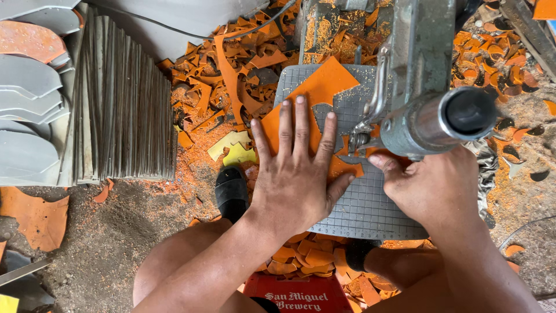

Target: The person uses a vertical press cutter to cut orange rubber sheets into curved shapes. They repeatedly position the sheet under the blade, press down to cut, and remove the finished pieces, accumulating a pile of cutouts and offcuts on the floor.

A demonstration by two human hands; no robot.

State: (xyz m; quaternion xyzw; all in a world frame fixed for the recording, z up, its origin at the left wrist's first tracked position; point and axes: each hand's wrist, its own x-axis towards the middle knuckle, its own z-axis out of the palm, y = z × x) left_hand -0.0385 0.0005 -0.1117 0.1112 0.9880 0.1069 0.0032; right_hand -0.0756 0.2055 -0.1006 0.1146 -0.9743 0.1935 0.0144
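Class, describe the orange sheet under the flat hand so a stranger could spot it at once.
Find the grey gridded mat below the metal machine. The left hand lies flat on the orange sheet there. Unlike the small scraps around, it is one large piece with shapes cut out.

My left hand (296, 174) lies palm down, fingers (301, 124) spread and stretched far, thumb angled out to the right. My left forearm runs back near and left. My right hand (431, 185) sits just right of it, knuckles up, fingers curled under, its forearm trailing to the near right.
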